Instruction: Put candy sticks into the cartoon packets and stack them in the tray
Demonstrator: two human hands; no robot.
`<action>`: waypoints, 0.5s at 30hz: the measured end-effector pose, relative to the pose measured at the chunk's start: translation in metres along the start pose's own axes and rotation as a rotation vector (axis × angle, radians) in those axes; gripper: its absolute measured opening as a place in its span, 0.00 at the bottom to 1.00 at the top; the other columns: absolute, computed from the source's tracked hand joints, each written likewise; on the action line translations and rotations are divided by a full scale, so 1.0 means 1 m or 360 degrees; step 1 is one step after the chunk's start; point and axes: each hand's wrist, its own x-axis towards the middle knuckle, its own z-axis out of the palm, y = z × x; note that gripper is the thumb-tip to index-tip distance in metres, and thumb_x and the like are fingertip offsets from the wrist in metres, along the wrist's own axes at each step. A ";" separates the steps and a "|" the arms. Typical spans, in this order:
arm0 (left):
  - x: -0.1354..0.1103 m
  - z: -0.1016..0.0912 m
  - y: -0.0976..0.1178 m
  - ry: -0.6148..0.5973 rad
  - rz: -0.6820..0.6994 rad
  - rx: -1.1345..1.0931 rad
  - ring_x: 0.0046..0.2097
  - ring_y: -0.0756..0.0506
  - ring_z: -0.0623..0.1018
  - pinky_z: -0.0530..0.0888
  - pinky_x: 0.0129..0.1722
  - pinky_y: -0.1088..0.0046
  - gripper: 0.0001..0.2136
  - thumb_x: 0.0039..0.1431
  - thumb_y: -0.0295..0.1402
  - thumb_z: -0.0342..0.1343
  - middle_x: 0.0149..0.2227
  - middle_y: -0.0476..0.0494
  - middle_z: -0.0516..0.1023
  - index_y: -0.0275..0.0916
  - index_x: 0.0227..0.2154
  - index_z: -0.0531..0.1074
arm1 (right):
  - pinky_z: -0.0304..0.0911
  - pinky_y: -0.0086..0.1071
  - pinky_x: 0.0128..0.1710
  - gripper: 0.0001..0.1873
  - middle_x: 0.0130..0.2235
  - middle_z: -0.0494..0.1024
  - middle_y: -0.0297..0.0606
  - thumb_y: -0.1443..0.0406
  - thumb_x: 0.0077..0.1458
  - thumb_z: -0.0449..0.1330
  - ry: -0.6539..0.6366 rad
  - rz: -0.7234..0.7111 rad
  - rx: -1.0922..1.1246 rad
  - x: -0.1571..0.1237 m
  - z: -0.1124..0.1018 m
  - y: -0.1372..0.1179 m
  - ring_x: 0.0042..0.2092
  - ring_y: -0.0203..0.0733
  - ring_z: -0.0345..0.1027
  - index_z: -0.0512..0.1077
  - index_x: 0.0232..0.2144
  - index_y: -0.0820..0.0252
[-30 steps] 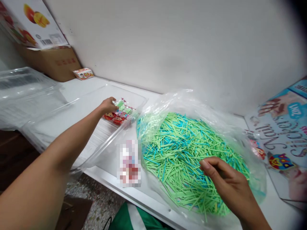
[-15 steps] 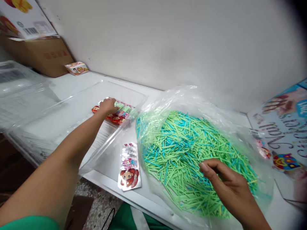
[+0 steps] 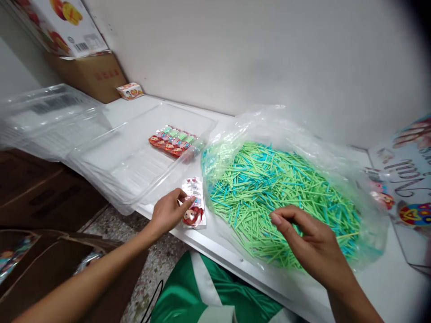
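My left hand (image 3: pixel 169 211) rests on a small printed packet (image 3: pixel 193 204) with a cartoon face, lying on the white table (image 3: pixel 387 287) near its front edge; thumb and fingers pinch its left side. My right hand (image 3: pixel 311 246) hovers over a heap of green and blue sticks (image 3: pixel 269 193) inside an open clear plastic bag (image 3: pixel 256 130), fingers curled in a pinch on some sticks. A row of filled packets (image 3: pixel 175 141) lies in a clear plastic tray (image 3: pixel 111 157) to the left.
A second clear tray (image 3: pixel 43 116) sits further left. Cardboard boxes (image 3: pixel 90 74) and a small carton (image 3: pixel 129 91) stand at the back left by the wall. Printed sheets (image 3: pixel 407 179) lie at the right. A brown box (image 3: pixel 30 264) is on the floor.
My left hand left the packets in the tray and came back toward me onto the single packet at the table edge. My right hand stayed over the sticks.
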 end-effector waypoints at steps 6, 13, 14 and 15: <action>0.034 0.041 -0.048 0.0268 -0.0514 0.0175 0.36 0.42 0.76 0.63 0.27 0.72 0.22 0.47 0.54 0.53 0.35 0.42 0.77 0.40 0.35 0.68 | 0.62 0.29 0.33 0.08 0.31 0.74 0.35 0.60 0.58 0.55 -0.0041 -0.0004 -0.0002 -0.021 -0.005 -0.007 0.33 0.37 0.67 0.70 0.31 0.56; 0.043 0.038 -0.049 0.0196 -0.0397 0.0073 0.29 0.46 0.75 0.65 0.26 0.74 0.13 0.52 0.43 0.51 0.26 0.45 0.78 0.38 0.27 0.71 | 0.62 0.27 0.31 0.08 0.30 0.74 0.32 0.60 0.58 0.55 0.0080 0.0084 -0.0003 -0.039 -0.010 -0.006 0.31 0.35 0.68 0.71 0.31 0.55; 0.041 0.038 -0.049 0.0204 -0.0381 0.0082 0.29 0.46 0.76 0.65 0.26 0.74 0.13 0.52 0.43 0.50 0.26 0.45 0.78 0.38 0.27 0.72 | 0.62 0.27 0.31 0.08 0.30 0.74 0.32 0.59 0.58 0.55 0.0080 0.0090 -0.0009 -0.041 -0.010 -0.006 0.31 0.35 0.68 0.71 0.31 0.55; 0.038 0.037 -0.049 0.0218 -0.0368 0.0098 0.30 0.45 0.76 0.65 0.27 0.73 0.14 0.53 0.43 0.49 0.27 0.45 0.78 0.39 0.28 0.73 | 0.62 0.27 0.31 0.09 0.30 0.75 0.32 0.59 0.58 0.55 0.0077 0.0095 -0.0020 -0.042 -0.010 -0.006 0.31 0.35 0.68 0.71 0.31 0.55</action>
